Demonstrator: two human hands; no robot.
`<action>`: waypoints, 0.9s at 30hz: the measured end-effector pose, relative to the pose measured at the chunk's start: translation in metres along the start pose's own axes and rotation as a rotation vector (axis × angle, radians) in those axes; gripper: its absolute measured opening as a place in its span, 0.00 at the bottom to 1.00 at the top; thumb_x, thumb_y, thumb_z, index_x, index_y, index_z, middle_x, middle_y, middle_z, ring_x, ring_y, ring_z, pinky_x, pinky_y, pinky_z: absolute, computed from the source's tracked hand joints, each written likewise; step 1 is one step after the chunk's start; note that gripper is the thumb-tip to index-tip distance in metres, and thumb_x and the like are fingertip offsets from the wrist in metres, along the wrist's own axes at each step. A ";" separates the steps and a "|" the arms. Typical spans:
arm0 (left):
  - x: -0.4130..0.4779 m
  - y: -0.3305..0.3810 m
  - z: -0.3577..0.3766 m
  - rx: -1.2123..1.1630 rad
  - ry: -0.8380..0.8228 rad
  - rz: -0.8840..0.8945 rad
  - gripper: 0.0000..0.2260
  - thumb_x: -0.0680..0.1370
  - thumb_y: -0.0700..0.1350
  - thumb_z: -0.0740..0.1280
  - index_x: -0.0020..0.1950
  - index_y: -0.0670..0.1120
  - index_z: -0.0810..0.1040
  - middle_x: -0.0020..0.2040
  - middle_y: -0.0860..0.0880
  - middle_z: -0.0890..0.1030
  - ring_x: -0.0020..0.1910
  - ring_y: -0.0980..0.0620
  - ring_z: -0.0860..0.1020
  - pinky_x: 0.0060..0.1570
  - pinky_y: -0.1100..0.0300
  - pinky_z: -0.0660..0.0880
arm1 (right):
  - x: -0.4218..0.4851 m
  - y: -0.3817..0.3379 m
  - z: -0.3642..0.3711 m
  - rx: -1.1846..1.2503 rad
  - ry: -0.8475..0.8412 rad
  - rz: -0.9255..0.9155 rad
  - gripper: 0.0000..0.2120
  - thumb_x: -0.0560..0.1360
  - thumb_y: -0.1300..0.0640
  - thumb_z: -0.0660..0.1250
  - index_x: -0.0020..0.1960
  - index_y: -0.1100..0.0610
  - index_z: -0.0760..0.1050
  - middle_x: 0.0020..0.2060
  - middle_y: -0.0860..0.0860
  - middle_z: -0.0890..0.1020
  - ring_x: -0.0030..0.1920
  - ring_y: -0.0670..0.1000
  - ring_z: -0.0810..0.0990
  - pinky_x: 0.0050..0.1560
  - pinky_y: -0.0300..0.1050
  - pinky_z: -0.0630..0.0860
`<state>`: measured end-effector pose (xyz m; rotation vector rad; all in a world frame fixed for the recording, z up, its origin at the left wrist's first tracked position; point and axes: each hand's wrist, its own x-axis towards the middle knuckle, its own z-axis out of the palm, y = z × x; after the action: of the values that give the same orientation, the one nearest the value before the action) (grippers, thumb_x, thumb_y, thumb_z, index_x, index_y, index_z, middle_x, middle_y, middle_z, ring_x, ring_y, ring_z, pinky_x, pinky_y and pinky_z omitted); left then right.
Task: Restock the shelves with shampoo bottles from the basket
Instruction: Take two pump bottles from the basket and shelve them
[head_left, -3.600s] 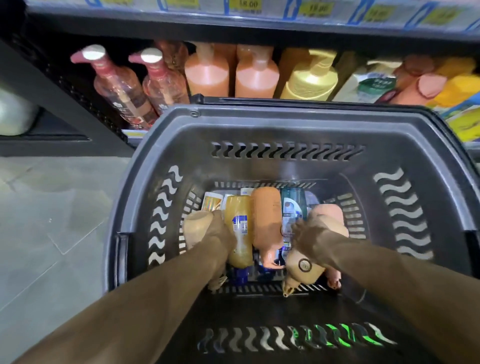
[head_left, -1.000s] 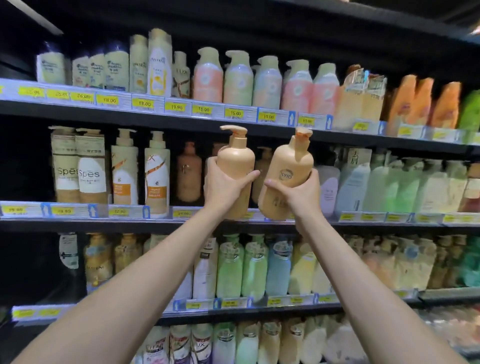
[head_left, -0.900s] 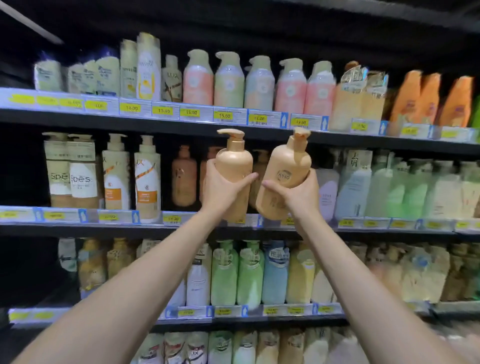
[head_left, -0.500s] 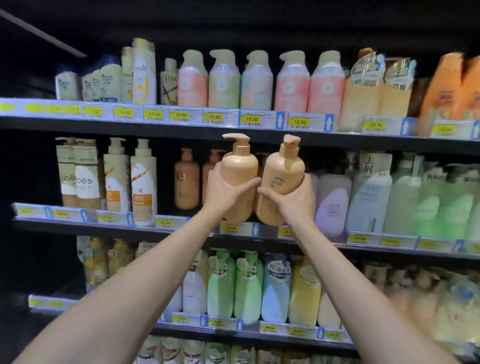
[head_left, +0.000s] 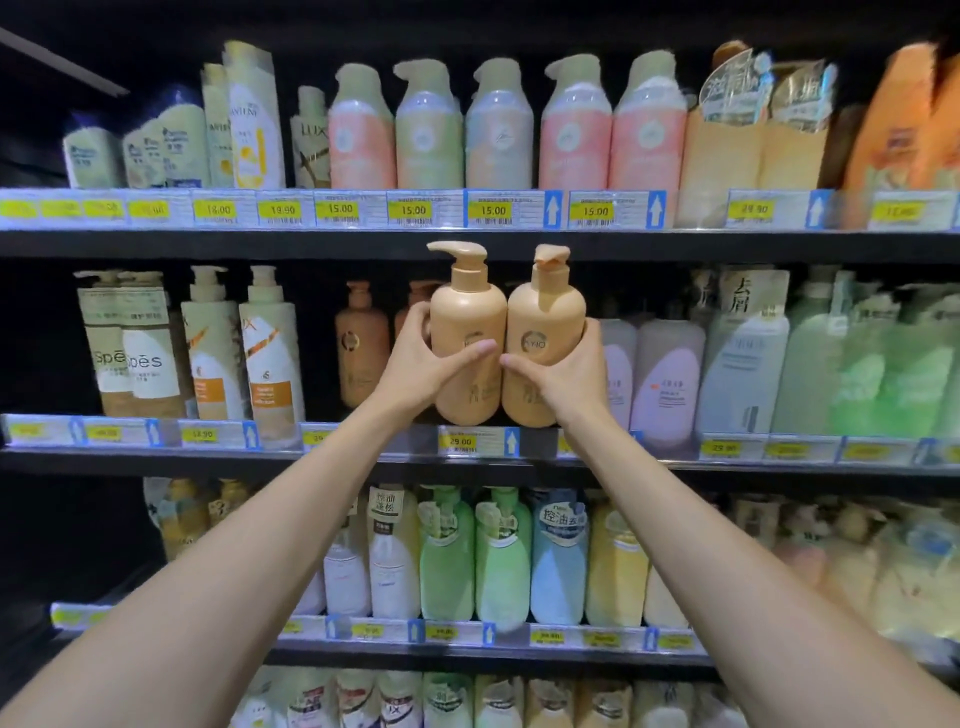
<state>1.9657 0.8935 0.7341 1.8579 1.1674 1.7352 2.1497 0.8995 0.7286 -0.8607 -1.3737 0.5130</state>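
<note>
Two tan pump bottles stand upright side by side at the front edge of the middle shelf. My left hand grips the left pump bottle, whose spout points left. My right hand grips the right pump bottle, which shows a round logo. The two bottles touch each other, and my thumbs nearly meet across their fronts. Their bases sit just above the yellow 29.00 price tag. The basket is out of view.
Two darker brown pump bottles stand deeper on the same shelf, left of my hands. Pale pink bottles stand right of them, white and orange bottles to the left. Shelves above and below are packed with bottles.
Both hands lifted the two bottles out of the basket to the middle shelf. Over the last second they lowered them, straightened the right one upright and brought the two together.
</note>
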 end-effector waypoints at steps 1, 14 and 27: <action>0.001 -0.002 -0.001 -0.008 -0.028 -0.012 0.32 0.64 0.59 0.80 0.62 0.54 0.70 0.57 0.56 0.80 0.53 0.67 0.79 0.45 0.72 0.76 | 0.000 0.000 0.000 -0.003 0.004 0.007 0.36 0.60 0.53 0.83 0.59 0.52 0.64 0.51 0.45 0.75 0.54 0.46 0.76 0.53 0.45 0.75; 0.019 -0.044 0.013 0.039 -0.068 -0.369 0.47 0.65 0.64 0.77 0.72 0.37 0.63 0.61 0.46 0.75 0.56 0.51 0.75 0.52 0.56 0.75 | -0.001 0.011 0.002 -0.135 -0.029 0.024 0.36 0.60 0.51 0.83 0.57 0.49 0.62 0.46 0.36 0.71 0.46 0.34 0.72 0.39 0.31 0.67; 0.015 -0.051 0.002 0.001 -0.196 -0.390 0.33 0.64 0.70 0.73 0.56 0.50 0.66 0.51 0.56 0.75 0.50 0.62 0.74 0.39 0.65 0.70 | -0.004 0.022 0.015 -0.330 -0.077 0.065 0.36 0.62 0.49 0.81 0.60 0.57 0.63 0.58 0.54 0.73 0.57 0.53 0.75 0.50 0.46 0.75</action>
<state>1.9493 0.9364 0.7068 1.6221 1.3411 1.3102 2.1382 0.9130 0.7088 -1.1658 -1.5300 0.3765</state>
